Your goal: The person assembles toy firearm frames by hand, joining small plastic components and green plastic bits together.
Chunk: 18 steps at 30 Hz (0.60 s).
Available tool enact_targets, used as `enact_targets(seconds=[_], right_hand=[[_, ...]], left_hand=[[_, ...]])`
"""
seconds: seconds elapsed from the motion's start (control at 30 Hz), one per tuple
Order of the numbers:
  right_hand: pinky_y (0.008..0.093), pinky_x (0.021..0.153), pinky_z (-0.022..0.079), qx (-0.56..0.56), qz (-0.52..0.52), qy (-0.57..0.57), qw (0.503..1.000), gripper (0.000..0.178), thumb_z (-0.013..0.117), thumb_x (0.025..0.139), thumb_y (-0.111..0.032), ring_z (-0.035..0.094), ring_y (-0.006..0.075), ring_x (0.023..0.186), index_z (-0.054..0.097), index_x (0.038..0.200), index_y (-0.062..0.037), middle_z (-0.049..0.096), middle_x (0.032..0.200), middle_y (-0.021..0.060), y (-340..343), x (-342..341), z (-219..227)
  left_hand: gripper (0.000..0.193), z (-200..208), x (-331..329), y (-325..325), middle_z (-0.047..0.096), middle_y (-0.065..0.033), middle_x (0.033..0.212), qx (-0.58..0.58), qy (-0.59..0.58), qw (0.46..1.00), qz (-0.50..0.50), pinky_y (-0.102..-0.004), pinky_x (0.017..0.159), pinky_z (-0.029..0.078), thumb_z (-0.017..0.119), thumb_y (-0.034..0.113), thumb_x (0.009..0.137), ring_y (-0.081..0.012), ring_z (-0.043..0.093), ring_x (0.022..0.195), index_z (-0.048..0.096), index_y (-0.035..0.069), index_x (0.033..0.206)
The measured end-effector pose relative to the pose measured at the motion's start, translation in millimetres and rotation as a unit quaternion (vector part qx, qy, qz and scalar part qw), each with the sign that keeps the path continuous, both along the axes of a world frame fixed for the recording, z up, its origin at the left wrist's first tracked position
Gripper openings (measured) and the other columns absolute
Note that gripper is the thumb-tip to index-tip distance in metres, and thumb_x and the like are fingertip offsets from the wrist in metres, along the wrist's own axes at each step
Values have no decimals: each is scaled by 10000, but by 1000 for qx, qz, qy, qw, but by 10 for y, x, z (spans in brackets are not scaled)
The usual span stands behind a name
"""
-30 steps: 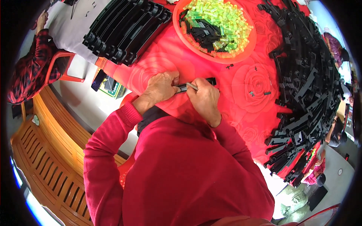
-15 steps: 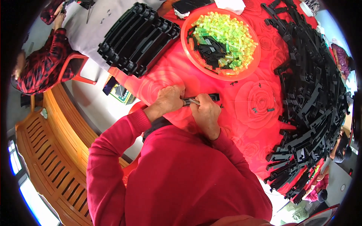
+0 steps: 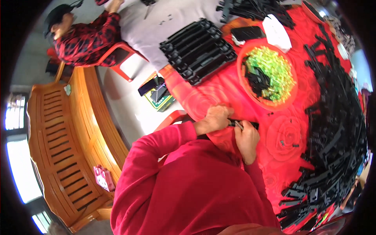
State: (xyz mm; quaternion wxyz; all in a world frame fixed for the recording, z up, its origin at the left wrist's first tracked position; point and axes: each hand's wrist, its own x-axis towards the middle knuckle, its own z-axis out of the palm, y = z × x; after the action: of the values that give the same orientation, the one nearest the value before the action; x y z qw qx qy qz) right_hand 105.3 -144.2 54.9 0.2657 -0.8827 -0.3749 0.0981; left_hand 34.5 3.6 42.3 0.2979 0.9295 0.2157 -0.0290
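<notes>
At the near edge of the red rose-patterned table, my left hand [image 3: 217, 118] is closed around one end of a narrow black plastic part [image 3: 254, 125]. My right hand [image 3: 246, 141] is closed over the same part, with a thin grey tool [image 3: 238, 125] between thumb and fingers; its exact kind is hidden by the grip. Beyond my hands stands a red basin [image 3: 270, 106], holding yellow-green translucent pieces [image 3: 276, 70] and several black pieces [image 3: 257, 80]. Small black bits [image 3: 295, 145] lie right of my right hand.
Long black plastic parts [image 3: 333, 129] are heaped along the right. Stacked black plastic frames [image 3: 197, 51] sit far left of the basin. A black phone-like slab [image 3: 247, 33] and a white packet [image 3: 277, 33] lie behind it. Left are a wooden bench [image 3: 64, 149] and a person in plaid [image 3: 88, 43].
The view has swung left, so everything appears further right and lower, and more of the bench and the person in plaid shows. Both hands keep their grip on the black part.
</notes>
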Motion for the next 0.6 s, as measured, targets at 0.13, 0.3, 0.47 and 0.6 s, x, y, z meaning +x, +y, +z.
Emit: enact_targets(seconds=[0.13,0.3,0.47,0.6], right_hand=[[466,565,446,52,-11,43,998,126,594,781,-154,600,372,646,596,782,-28,619,736,168,-22,-29,-1],[429,577,454,102,-10,79,992,92,578,764,-95,603,343,649,605,810,-20,612,747,157,-94,-55,-86],[390,575,450,115,-15,119,986,75,570,765,-56,591,291,631,591,818,-7,596,745,143,-152,-117,-93],[381,576,446,101,-2,134,986,94,566,794,-66,582,279,639,585,864,-5,588,762,146,-197,-132,-61]], left_hand=[[246,-1,-35,-71,580,-129,935,-3,13,1000,-11,-458,771,477,707,175,687,-349,565,960,553,94,861],[313,-45,-65,-168,541,-146,1045,-5,22,1000,13,-475,884,445,700,169,710,-369,519,1039,547,92,972],[304,-16,-176,-205,539,-152,1036,-56,-8,998,19,-478,882,416,688,144,704,-341,499,1064,579,87,982],[235,-46,-179,-227,541,-134,987,-64,-17,997,35,-452,860,426,693,140,698,-327,510,1014,595,87,905]])
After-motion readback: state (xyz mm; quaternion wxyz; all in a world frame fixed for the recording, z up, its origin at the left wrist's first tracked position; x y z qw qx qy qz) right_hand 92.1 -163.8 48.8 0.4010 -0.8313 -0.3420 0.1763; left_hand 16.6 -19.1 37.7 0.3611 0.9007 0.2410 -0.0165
